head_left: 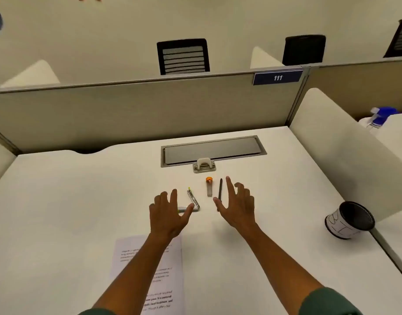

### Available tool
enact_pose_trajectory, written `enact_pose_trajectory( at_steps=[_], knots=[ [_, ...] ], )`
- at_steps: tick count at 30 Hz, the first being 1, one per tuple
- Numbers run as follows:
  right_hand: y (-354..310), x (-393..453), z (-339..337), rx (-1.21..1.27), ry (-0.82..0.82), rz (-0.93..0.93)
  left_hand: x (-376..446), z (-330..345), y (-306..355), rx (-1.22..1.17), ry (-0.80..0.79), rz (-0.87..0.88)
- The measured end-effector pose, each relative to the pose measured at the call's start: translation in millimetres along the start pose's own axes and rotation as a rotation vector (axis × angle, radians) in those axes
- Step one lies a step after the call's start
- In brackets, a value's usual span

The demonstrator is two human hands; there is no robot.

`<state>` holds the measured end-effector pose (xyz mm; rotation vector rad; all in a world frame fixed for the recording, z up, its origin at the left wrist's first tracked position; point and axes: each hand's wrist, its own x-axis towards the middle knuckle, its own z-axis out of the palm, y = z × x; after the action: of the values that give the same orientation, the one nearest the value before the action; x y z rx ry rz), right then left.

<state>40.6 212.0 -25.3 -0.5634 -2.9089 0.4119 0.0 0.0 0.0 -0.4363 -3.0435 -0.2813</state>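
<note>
Black pen [220,189]: flat on desk [81,201], pointing away, just beside right hand; near end hidden behind thumb.
Silver pens [192,197]: two, lying in an L, ends meeting; one partly behind left thumb.
Orange-capped tube [209,187]: between silver pens and black pen, untouched.
Handling: probably light, stiff, smooth-barrelled; likely to roll or skid on slick top; best pinched mid-barrel, thumb against index.
Left hand [168,214]: fingers spread, relaxed, holding nothing; just over silver pens, contact unclear.
Right hand [237,208]: fingers apart, index straight, others loosely bent, holding nothing.
Mesh cup [349,220]: well apart, right side of desk; plausible drop spot.
Printed sheet [163,276]: under left forearm.
</note>
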Motion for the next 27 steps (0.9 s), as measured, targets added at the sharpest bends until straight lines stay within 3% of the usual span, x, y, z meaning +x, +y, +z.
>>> enact_pose_trajectory(
  at_steps=[5, 16, 27],
  knots=[
    [1.5, 19.2, 15.9, -0.008, -0.060, 0.002, 12.7, 9.1, 11.5, 0.065, -0.083, -0.107],
    [-7.2, 65.3, 55.2, 0.043, -0.243, 0.069, 52.1, 47.4, 47.7, -0.064, -0.241, -0.400],
    [-23.8, 89.0, 75.1, 0.030, -0.199, 0.022, 81.0, 65.9, 62.1, -0.046, -0.242, -0.448]
  ],
)
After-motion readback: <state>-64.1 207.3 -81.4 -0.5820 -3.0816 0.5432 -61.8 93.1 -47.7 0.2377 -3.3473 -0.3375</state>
